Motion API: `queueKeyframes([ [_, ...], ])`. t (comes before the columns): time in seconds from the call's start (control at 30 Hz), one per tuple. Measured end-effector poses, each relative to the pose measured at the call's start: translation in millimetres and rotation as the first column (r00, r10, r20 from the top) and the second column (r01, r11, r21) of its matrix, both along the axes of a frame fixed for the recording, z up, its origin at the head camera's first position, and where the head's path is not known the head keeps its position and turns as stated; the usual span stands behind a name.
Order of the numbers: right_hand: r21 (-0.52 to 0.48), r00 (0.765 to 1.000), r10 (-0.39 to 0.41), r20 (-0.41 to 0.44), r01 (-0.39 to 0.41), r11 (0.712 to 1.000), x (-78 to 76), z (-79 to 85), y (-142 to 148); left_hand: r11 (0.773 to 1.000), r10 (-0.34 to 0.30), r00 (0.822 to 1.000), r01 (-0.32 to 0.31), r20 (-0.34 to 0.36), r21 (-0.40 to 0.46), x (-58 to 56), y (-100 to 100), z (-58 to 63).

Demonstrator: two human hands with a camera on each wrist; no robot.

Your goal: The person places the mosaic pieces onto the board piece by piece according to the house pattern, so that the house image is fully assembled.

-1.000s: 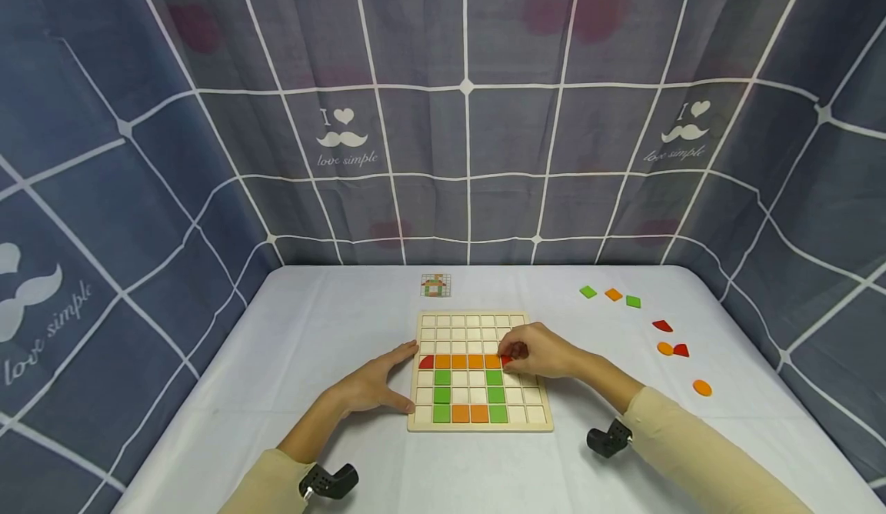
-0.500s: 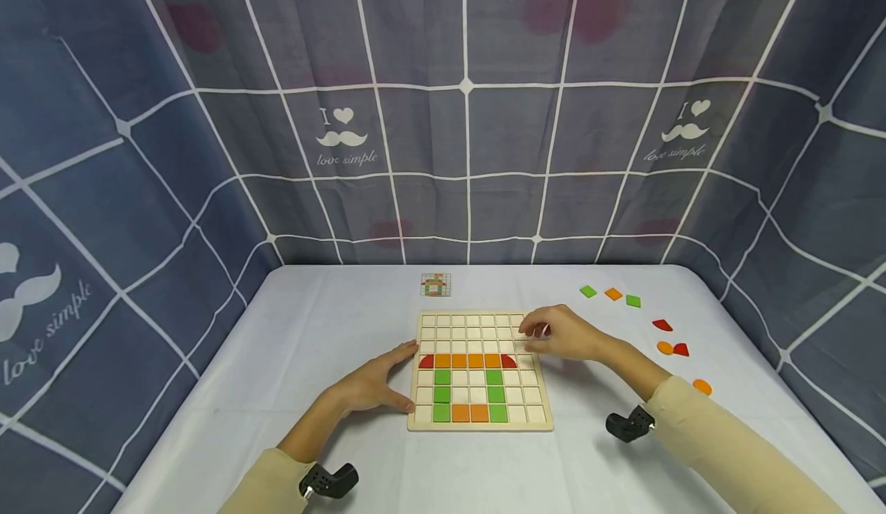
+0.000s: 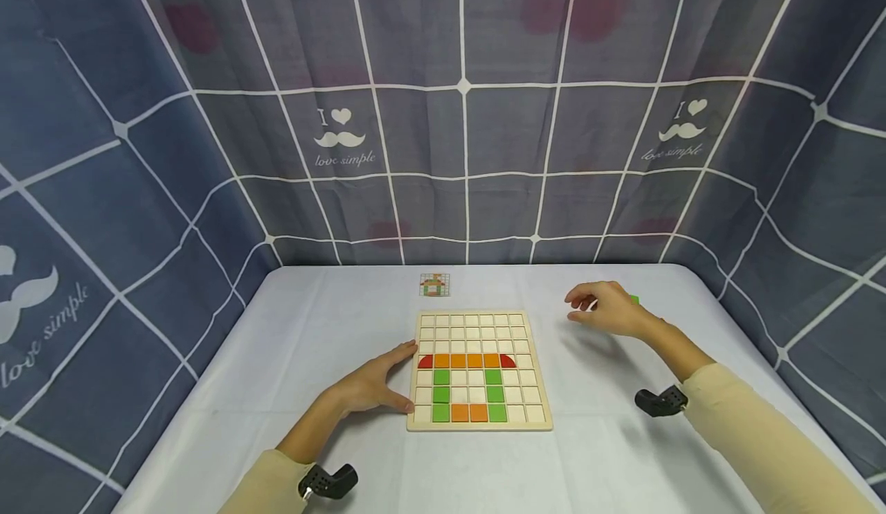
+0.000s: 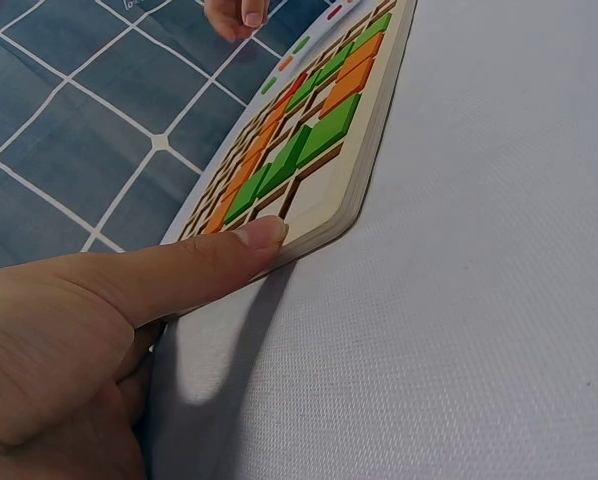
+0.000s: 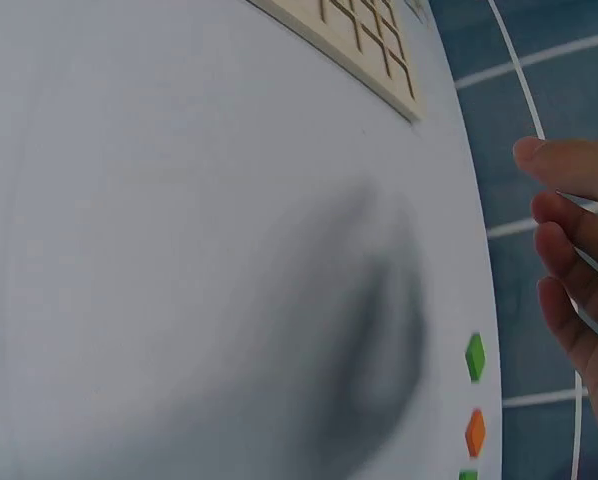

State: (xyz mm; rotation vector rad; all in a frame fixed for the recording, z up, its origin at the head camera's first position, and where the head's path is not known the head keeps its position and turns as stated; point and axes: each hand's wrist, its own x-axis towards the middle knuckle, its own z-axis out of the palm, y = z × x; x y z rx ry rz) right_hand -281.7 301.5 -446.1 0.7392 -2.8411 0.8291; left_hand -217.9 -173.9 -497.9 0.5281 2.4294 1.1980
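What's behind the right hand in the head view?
Part of a green piece shows past the right hand; anything else there is covered. The right wrist view shows an orange piece too, between two green ones.

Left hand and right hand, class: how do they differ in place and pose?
The left hand touches the edge of the board; the right hand is raised above the white table, apart from the board. The left hand has its thumb spread wide; the right hand is loosely curled, holding nothing visible. Both come out of beige sleeves.
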Motion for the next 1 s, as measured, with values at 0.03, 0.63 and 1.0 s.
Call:
queueKeyframes([
  [0.03,-0.003,1.000,-0.018,0.001,0.018,1.000,-0.6,0.5,5.7,1.000,0.001,1.000,-0.001,0.001,-0.003,-0.2,-0.1,-0.4],
  [0.63,0.013,0.955,-0.279,0.098,0.279,0.960,-8.9,-4.3,78.3,1.000,0.016,1.000,-0.015,0.010,-0.007,-0.7,-1.6,-0.4],
  [1.0,-0.049,0.927,-0.334,0.173,0.346,0.937,-29.6,-27.2,66.6,1.000,0.023,1.000,-0.023,0.012,-0.021,-3.0,0.3,-0.7],
])
